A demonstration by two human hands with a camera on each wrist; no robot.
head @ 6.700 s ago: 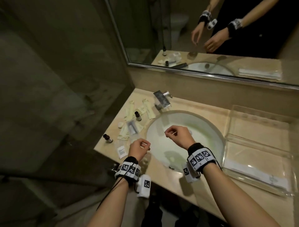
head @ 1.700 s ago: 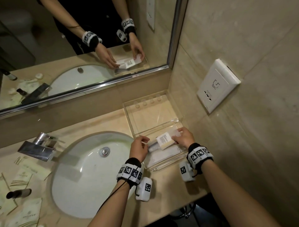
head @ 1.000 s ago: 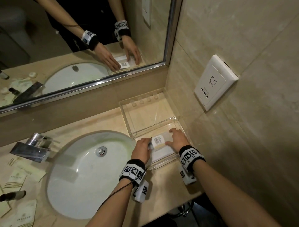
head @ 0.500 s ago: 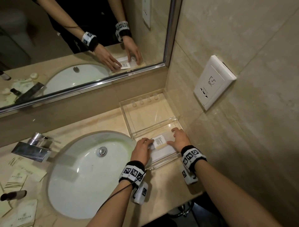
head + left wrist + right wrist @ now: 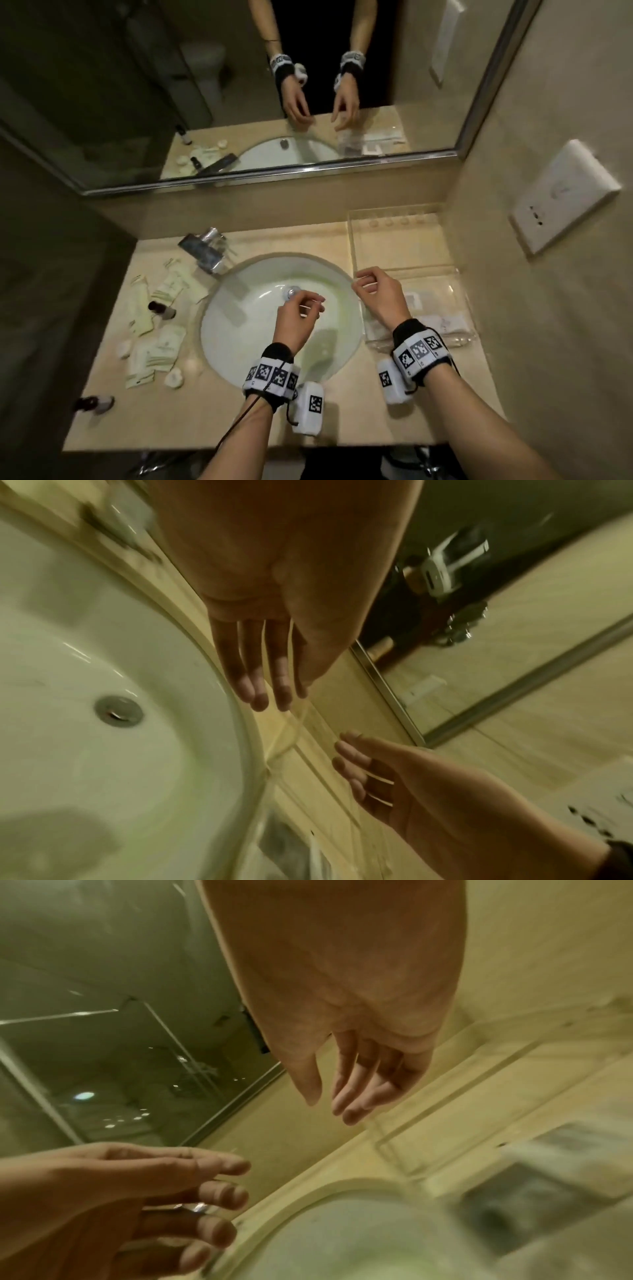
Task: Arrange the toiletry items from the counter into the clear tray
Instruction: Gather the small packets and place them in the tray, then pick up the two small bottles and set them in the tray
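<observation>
Sachets [image 5: 416, 301] lie flat in clear tray [image 5: 459, 274]; left hand [image 5: 296, 322] and right hand [image 5: 380, 296] hang loose-fingered, holding nothing.

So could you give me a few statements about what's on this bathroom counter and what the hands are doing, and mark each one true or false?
1. Both hands are empty. True: the left hand and right hand hold nothing.
2. The clear tray sits left of the sink. False: it sits right of the sink, by the wall.
3. Packets lie scattered left of the sink. True.
4. The tray has nothing in it. False: flat white packets already lie in its near part.
5. Two small dark-capped bottles lie on the counter. True: one bottle among the packets, another bottle near the front edge.
</observation>
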